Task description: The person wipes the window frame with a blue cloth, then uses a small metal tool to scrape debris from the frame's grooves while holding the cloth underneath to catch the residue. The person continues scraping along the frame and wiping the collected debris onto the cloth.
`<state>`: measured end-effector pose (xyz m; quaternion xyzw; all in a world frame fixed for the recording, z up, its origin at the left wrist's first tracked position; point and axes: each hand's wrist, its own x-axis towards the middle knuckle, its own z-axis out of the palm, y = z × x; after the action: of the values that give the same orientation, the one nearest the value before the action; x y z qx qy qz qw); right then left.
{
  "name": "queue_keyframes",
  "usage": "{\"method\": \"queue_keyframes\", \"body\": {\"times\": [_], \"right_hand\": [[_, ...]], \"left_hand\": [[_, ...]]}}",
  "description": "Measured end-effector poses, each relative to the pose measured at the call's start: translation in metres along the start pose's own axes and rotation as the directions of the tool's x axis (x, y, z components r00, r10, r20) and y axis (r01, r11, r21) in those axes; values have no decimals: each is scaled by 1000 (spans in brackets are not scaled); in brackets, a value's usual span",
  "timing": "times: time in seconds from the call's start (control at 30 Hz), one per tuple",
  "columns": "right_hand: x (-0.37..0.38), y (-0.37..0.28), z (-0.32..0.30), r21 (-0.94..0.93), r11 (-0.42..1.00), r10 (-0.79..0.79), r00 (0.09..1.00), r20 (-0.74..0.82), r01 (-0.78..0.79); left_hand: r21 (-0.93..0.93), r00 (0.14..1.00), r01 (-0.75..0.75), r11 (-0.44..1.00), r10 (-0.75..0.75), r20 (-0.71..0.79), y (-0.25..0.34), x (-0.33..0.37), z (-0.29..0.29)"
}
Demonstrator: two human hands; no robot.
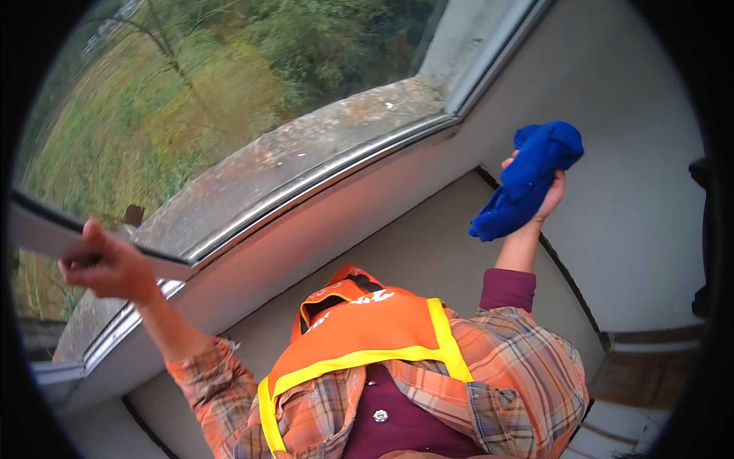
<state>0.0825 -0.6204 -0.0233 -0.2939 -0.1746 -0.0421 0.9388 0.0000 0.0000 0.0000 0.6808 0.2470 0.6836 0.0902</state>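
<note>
My left hand (107,268) grips the edge of a white window sash (42,233) at the far left, fingers wrapped over its frame. My right hand (549,195) is raised near the white wall at the right and holds a crumpled blue cloth (531,176), which hangs down from the fingers. The window's metal bottom track (321,180) runs diagonally between the two hands, with a weathered stone sill (306,145) outside it.
Below the window is a pale wall (344,229) and a grey floor (428,245). My orange vest with yellow bands (367,329) over a plaid shirt fills the lower middle. Grass and bushes (191,84) lie outside. A dark object (703,172) sits at the right edge.
</note>
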Motion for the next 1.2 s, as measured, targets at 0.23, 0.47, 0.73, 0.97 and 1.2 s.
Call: {"method": "queue_keyframes", "body": {"times": [0.23,0.47,0.73,0.97,1.2], "right_hand": [[13,0,-9,-45,984,-179,955,-235,174],[7,7,-9,-32,993,-116,953,-280,112],[2,8,9,128,991,65,979,-194,-40],[-11,16,-7,226,964,182,970,-163,-143],[-5,19,-26,158,980,171,912,-372,-119]], "left_hand": [[96,998,-28,995,23,59,-90,26,-21],[707,960,-151,691,274,-64,-253,133,-101],[291,796,-582,760,606,9,-28,119,-75],[-265,310,-867,423,872,379,203,15,-14],[-91,264,-933,348,834,485,184,19,2]]}}
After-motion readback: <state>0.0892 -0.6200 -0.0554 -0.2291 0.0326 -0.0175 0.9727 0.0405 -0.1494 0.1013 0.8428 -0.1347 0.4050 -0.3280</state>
